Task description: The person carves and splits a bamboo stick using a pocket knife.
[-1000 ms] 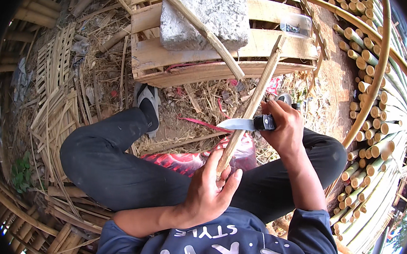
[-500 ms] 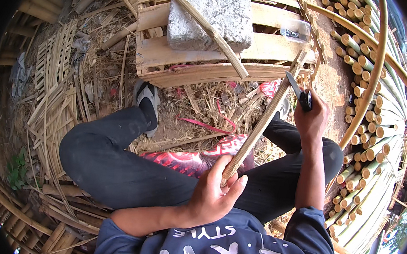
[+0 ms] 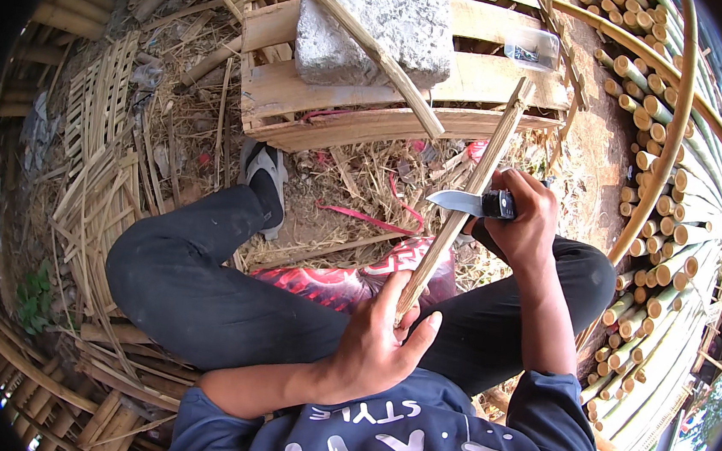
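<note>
My left hand [image 3: 377, 334] is closed around the lower end of a long split bamboo strip [image 3: 478, 180], which slants up and to the right over my lap. In my right hand [image 3: 527, 216] is the black handle of a knife [image 3: 459, 201]. Its blade points left and crosses the strip at about the middle; whether the edge is cutting into it I cannot tell. The strip's upper end reaches over the near edge of a low wooden slat crate [image 3: 343, 134].
On the crate sit a rough grey stone block [image 3: 373, 33], another bamboo strip [image 3: 376, 51] leaning across it, and a clear plastic box [image 3: 532, 49]. Cut bamboo poles [image 3: 667, 214] are stacked at right. Woven bamboo [image 3: 96, 108] and shavings litter the ground at left.
My right hand has drawn the knife down along the strip toward me, and the blade has swung from pointing up-left to pointing left. My left hand keeps its hold.
</note>
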A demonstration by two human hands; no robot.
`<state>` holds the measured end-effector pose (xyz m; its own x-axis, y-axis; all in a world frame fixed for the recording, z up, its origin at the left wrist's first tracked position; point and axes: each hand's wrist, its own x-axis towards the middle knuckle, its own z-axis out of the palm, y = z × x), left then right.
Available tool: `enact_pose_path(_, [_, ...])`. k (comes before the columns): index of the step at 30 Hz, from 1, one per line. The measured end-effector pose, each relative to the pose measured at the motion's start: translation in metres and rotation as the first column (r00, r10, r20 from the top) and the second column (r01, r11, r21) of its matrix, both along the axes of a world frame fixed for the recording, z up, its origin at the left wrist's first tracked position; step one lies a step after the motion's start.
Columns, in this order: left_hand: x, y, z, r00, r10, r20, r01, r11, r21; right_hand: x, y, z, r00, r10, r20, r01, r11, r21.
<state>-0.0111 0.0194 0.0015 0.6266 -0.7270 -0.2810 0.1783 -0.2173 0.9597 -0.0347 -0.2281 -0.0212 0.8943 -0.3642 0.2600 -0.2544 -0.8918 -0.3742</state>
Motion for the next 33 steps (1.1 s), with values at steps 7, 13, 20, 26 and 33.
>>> enact_pose_path(7, [0.002, 0.001, 0.006, 0.999, -0.029, -0.037, 0.029, 1.000, -0.003, -0.002, -0.016, 0.003, 0.997, -0.065, 0.044, 0.069, 0.993, -0.097])
enact_pose_path(13, [-0.001, 0.004, 0.009, 0.998, -0.049, -0.046, 0.048, 0.999, -0.019, -0.006, -0.036, 0.004, 0.980, -0.156, 0.120, 0.172, 0.975, -0.141])
enact_pose_path(20, [-0.004, 0.006, 0.008, 0.998, -0.035, -0.049, 0.033, 0.999, -0.039, -0.003, -0.032, 0.009, 0.980, -0.123, 0.159, 0.145, 0.980, -0.135])
enact_pose_path(26, [-0.004, 0.008, -0.008, 0.999, -0.002, -0.051, 0.000, 0.999, -0.044, -0.008, -0.009, -0.002, 0.996, 0.054, 0.066, -0.052, 0.998, -0.045])
enact_pose_path(33, [-0.002, 0.003, -0.004, 1.000, 0.000, 0.020, 0.001, 0.999, -0.038, -0.001, -0.038, 0.000, 0.987, -0.097, 0.131, 0.119, 0.978, -0.170])
